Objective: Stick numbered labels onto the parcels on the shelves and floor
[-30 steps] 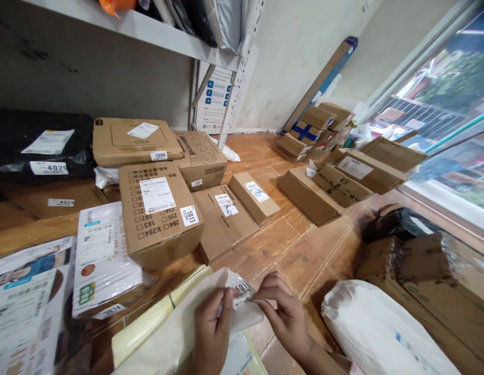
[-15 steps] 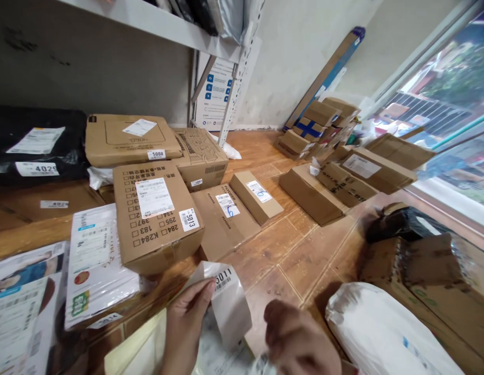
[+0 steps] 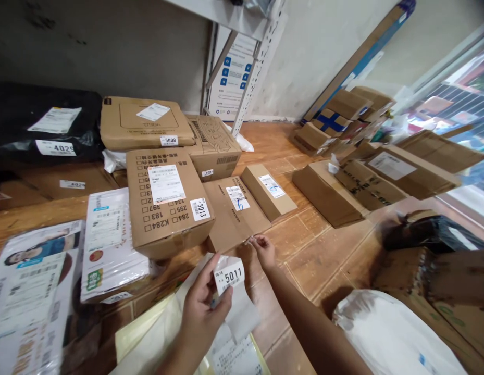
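My left hand (image 3: 206,302) is closed on a strip of sticker labels (image 3: 230,272), holding it between thumb and fingers with a label printed 5011 facing up. Below the strip lies a printed paper slip (image 3: 237,357) over pale yellow paper (image 3: 146,325). My right hand (image 3: 264,251) reaches forward, fingertips pinched at the near edge of a flat cardboard box (image 3: 226,219) marked with a blue handwritten 6. A small pale bit shows at those fingertips, too small to name. Beside that box stands a narrower carton (image 3: 261,195), also marked in blue.
To the left are a carton labelled 5013 (image 3: 163,224), a white wrapped package (image 3: 109,234) and a black parcel (image 3: 15,130). An open carton (image 3: 327,195) stands right of centre. A white bag (image 3: 382,333) lies near right. Behind rises a metal shelf post (image 3: 251,88).
My right hand has moved forward from close by me to the flat box's near edge. My left hand has turned the label strip, so 5011 shows fully. The view has shifted left.
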Demonstrator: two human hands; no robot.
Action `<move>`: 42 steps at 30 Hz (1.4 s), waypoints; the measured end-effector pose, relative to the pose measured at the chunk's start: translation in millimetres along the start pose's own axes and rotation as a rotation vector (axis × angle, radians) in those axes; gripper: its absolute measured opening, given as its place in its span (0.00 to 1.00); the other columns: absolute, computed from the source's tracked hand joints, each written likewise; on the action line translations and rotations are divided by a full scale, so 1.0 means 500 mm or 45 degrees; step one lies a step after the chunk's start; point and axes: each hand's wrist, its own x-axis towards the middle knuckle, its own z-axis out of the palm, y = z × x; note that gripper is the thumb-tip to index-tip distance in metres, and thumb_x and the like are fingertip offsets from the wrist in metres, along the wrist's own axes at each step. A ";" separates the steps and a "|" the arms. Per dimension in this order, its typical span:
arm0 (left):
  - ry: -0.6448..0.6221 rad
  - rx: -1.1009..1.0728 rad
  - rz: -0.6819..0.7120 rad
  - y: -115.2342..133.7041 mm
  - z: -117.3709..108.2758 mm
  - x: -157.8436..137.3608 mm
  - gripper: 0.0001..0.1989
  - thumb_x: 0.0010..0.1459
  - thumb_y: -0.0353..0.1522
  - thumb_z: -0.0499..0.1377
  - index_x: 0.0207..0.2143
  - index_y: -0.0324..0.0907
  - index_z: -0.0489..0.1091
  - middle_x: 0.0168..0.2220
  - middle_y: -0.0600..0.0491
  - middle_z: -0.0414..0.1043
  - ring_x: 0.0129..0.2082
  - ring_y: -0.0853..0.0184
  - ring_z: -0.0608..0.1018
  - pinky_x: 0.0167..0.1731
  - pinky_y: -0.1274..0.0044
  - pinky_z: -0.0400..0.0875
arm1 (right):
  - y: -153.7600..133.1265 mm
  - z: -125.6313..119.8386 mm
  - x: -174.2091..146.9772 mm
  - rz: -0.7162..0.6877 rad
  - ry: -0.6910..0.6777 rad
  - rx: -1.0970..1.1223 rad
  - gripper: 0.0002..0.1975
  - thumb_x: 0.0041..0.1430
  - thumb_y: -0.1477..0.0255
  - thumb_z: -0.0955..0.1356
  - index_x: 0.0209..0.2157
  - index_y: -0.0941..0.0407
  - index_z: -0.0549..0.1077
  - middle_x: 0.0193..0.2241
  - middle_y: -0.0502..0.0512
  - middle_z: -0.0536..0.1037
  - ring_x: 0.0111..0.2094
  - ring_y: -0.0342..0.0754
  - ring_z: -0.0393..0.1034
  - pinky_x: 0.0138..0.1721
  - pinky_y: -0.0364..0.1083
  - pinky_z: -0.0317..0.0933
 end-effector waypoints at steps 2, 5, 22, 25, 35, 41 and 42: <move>-0.024 0.008 -0.008 0.001 -0.003 0.002 0.32 0.48 0.38 0.64 0.56 0.41 0.63 0.47 0.45 0.75 0.45 0.62 0.77 0.46 0.77 0.71 | 0.004 -0.003 0.006 -0.003 0.033 0.003 0.22 0.31 0.58 0.75 0.26 0.55 0.67 0.21 0.48 0.71 0.25 0.44 0.66 0.31 0.46 0.62; -0.061 0.020 0.001 0.001 -0.009 0.005 0.33 0.48 0.38 0.63 0.57 0.41 0.61 0.49 0.45 0.74 0.47 0.62 0.76 0.47 0.77 0.70 | 0.011 -0.007 0.008 -0.027 0.137 -0.022 0.23 0.30 0.58 0.75 0.23 0.54 0.62 0.20 0.44 0.67 0.24 0.42 0.63 0.29 0.44 0.60; -0.025 0.066 0.004 0.009 -0.017 0.007 0.30 0.47 0.39 0.63 0.54 0.43 0.66 0.38 0.49 0.77 0.19 0.75 0.70 0.32 0.79 0.72 | 0.023 0.060 -0.062 0.002 0.117 -0.277 0.05 0.43 0.68 0.65 0.21 0.54 0.64 0.20 0.49 0.70 0.24 0.46 0.65 0.29 0.45 0.61; -0.020 0.090 -0.014 0.009 -0.017 0.008 0.32 0.46 0.40 0.63 0.55 0.43 0.65 0.37 0.48 0.77 0.19 0.74 0.70 0.27 0.80 0.71 | 0.021 0.070 -0.076 -0.029 -0.089 -0.340 0.03 0.41 0.71 0.65 0.22 0.54 0.68 0.22 0.50 0.73 0.25 0.47 0.67 0.29 0.45 0.62; -0.018 0.112 -0.013 0.011 -0.019 0.006 0.30 0.47 0.38 0.63 0.54 0.45 0.67 0.35 0.50 0.78 0.17 0.76 0.67 0.28 0.80 0.71 | -0.050 0.027 -0.022 -0.162 -0.295 -0.566 0.12 0.36 0.82 0.62 0.15 0.52 0.71 0.22 0.51 0.75 0.29 0.49 0.67 0.36 0.47 0.59; 0.040 0.020 -0.003 0.005 -0.014 0.005 0.31 0.45 0.40 0.64 0.52 0.44 0.68 0.37 0.50 0.78 0.22 0.74 0.72 0.33 0.80 0.72 | -0.058 0.053 -0.030 -0.226 -0.262 -0.500 0.09 0.40 0.79 0.64 0.20 0.53 0.74 0.24 0.51 0.75 0.27 0.48 0.66 0.34 0.46 0.60; 0.045 0.017 -0.005 0.005 -0.014 0.006 0.31 0.44 0.41 0.65 0.52 0.44 0.68 0.37 0.50 0.78 0.24 0.72 0.74 0.33 0.80 0.72 | -0.055 0.056 -0.033 -0.229 -0.249 -0.473 0.10 0.40 0.79 0.64 0.23 0.53 0.75 0.26 0.51 0.75 0.28 0.47 0.66 0.33 0.45 0.60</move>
